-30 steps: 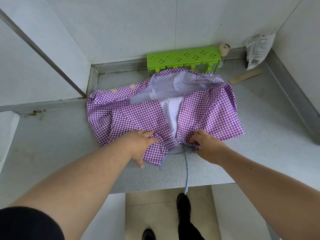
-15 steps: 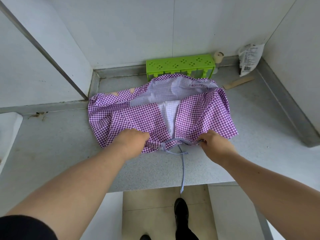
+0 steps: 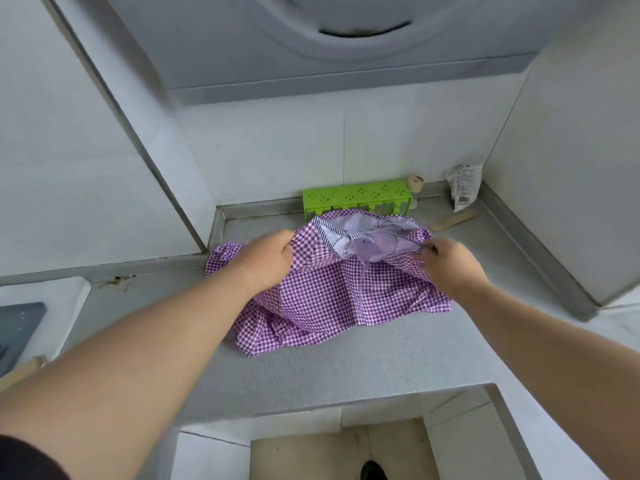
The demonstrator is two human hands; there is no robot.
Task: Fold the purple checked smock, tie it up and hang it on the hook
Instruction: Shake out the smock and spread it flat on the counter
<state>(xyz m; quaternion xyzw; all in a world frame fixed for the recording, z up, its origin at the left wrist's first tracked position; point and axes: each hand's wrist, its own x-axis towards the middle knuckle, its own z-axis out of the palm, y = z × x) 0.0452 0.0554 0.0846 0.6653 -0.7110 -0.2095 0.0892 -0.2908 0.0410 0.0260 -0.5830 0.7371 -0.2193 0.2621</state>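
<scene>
The purple checked smock [image 3: 325, 299] lies bunched on the grey counter [image 3: 346, 368], folded over away from me so its near half now covers the rest. Its pale lining and striped edge show at the far side. My left hand [image 3: 266, 261] grips the folded edge on the left. My right hand [image 3: 450, 265] pinches the same edge on the right. Both hands hold the cloth slightly raised above the counter. No hook is in view.
A green slotted rack [image 3: 356, 199] stands against the back wall just behind the smock. A small jar [image 3: 415, 183], a white packet [image 3: 462, 187] and a wooden stick [image 3: 453, 220] lie at the back right. A range hood [image 3: 346, 36] hangs overhead. A stove edge [image 3: 20, 327] is at left.
Both hands took hold of the smock's near edge and carried it up and away toward the back wall, folding the cloth over. The hanging tie string is no longer visible. The camera tilted upward.
</scene>
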